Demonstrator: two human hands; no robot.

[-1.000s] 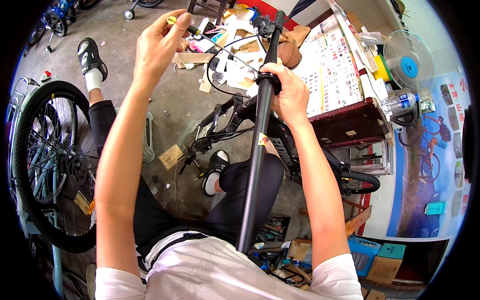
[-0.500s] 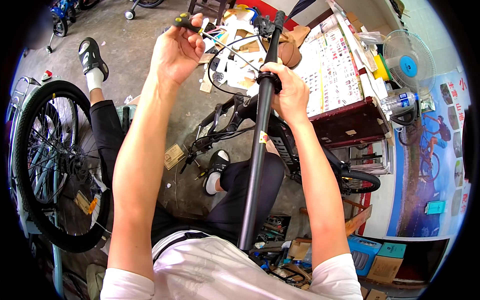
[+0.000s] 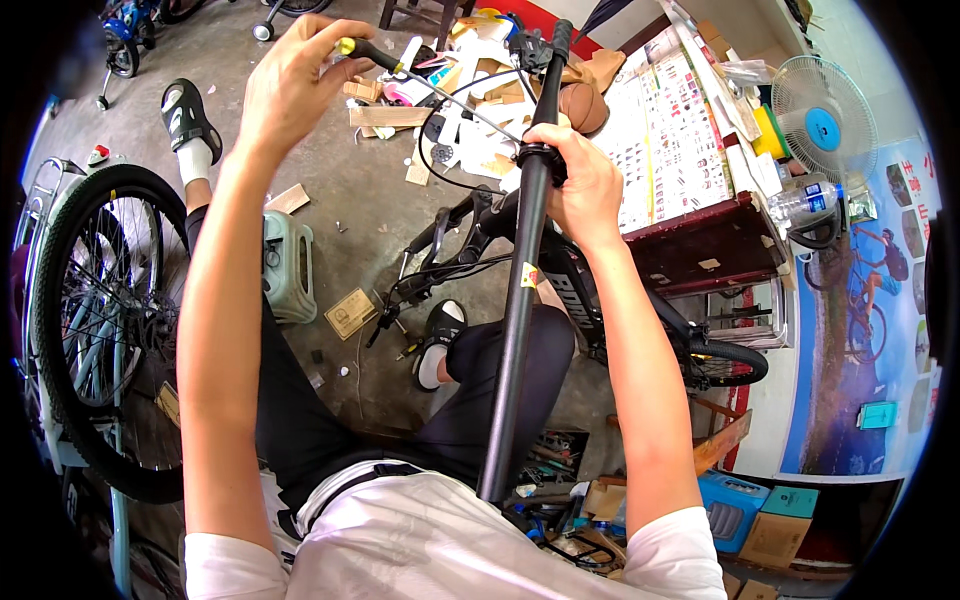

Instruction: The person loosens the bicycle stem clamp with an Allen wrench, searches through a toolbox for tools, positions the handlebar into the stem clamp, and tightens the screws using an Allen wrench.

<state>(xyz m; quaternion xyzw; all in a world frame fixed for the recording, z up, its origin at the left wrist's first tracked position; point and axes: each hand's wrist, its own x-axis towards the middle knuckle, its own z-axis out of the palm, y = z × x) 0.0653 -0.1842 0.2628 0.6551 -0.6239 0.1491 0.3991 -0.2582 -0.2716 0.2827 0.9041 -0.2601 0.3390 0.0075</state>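
Observation:
A long screwdriver with a black and yellow handle slants down to a black clamp on a bicycle handlebar. My left hand has thumb and fingers loosely around the handle's end. Wrapped round the bar right at the clamp is my right hand, its thumb on top near the screwdriver's tip; the tip's exact seat is too small to make out. The black bar runs from a grip at the far end back toward my lap. Below it lies the black bicycle frame.
At the right stands a dark red cabinet with a sheet-covered top and a fan. A bicycle wheel is at my left. Cardboard scraps and a brown ball lie ahead. A plastic jug stands near my left forearm.
My left hand has swung left and outward, its curled fingers opening into a looser hold round the screwdriver handle's end. My right hand stays on the handlebar.

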